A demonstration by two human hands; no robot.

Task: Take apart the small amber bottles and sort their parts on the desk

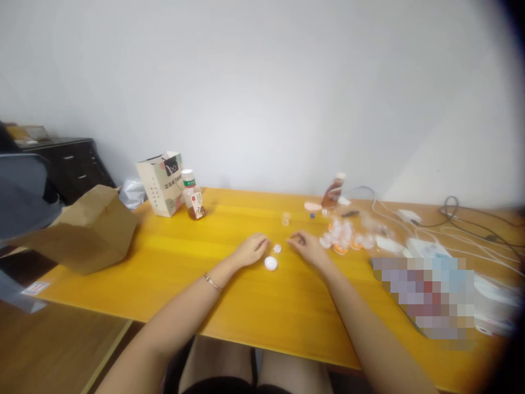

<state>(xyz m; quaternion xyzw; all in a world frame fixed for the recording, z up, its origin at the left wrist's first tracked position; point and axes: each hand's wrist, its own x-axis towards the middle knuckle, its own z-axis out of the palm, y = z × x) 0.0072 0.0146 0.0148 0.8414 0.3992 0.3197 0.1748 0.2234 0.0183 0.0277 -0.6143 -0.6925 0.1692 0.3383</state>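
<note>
My left hand (253,249) rests low over the table with its fingers loosely bent and nothing visible in them. Across from it, my right hand (308,246) has curled fingers slightly apart, and no object shows in it. Between the two hands lies a small whitish piece (278,248), too blurred to identify, touching neither hand. Just nearer to me is a round white lid (270,264), lying flat beside my left fingertips. Beyond the hands stands a small clear cup (286,219).
Clustered small clear-and-orange containers (342,235) lie right of my right hand. Behind them stands a brown drink bottle (333,191) near a blue cap (312,215). A labelled bottle (192,197), paper gift bag (162,186) and brown paper bag (98,230) are left. Cables (471,219) sprawl right.
</note>
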